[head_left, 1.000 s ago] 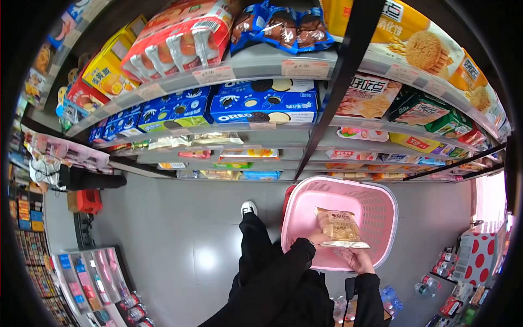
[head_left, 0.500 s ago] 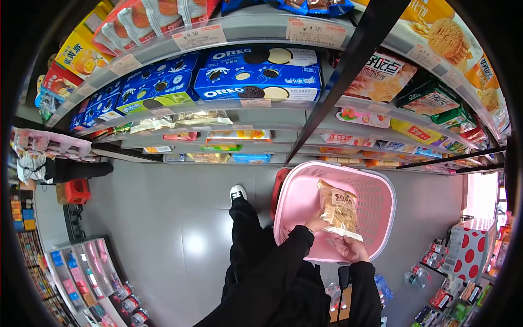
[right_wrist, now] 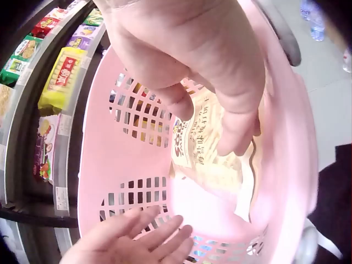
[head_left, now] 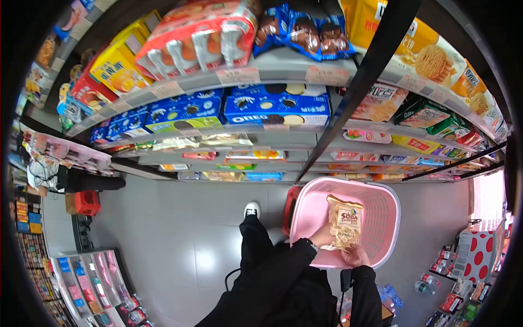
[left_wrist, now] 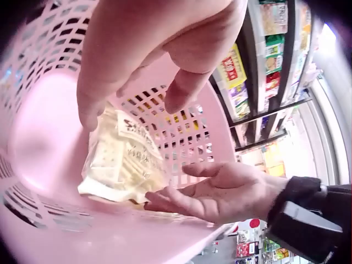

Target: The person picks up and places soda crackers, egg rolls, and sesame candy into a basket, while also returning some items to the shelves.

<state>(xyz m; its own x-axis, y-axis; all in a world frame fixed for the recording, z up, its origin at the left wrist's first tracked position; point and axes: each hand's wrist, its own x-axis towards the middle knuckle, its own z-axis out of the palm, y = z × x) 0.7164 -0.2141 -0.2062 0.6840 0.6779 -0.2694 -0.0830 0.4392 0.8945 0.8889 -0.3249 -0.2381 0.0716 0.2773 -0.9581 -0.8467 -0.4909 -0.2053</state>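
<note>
A beige bag of soda crackers (head_left: 348, 219) lies inside the pink basket (head_left: 385, 248), its printed side up. Just left of the bag, in the head view, is my left hand (head_left: 325, 235). Seen from the right wrist, that left hand (right_wrist: 137, 239) has loosely extended fingers, apart from the bag. My right hand (head_left: 356, 255) is at the bag's near end. In the left wrist view the right hand (left_wrist: 220, 192) has its fingers extended, fingertips right at the bag's white lower edge, thumb held away.
Shelves beyond the basket carry blue Oreo boxes (head_left: 277, 110), a red multipack (head_left: 199, 35) and other packaged snacks. A red stool (head_left: 87, 203) and a person's dark-clothed leg (head_left: 95, 181) are at the left. Plastic bottles (head_left: 389, 297) stand low at the right.
The bag has turned in the basket, from lying slanted to more upright in the head view. My hands' grip on its near end has loosened. The head view has shifted.
</note>
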